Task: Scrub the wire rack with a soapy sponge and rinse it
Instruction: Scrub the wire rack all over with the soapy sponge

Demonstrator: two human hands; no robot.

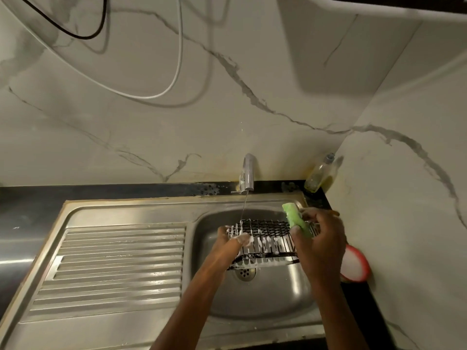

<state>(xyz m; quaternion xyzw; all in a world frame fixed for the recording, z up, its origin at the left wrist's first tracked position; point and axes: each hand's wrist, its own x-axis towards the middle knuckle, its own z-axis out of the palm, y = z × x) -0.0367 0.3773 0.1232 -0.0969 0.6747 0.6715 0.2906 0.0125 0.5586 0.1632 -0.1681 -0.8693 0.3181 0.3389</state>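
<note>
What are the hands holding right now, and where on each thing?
Left hand grips the wire rack at its left end, over the sink. Right hand holds the green sponge by its lower end.

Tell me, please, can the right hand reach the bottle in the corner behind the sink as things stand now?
Probably yes, but not freely. The right hand grips the green sponge over the wire rack, so it must let go first. The bottle stands just beyond it, and nothing lies between.

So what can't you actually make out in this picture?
- Head view: right end of the wire rack, covered by the right hand and green sponge.
- Left hand fingertips, under foam.
- Bottle label, too small.
- Red-rimmed dish, partly behind the right forearm.
</note>
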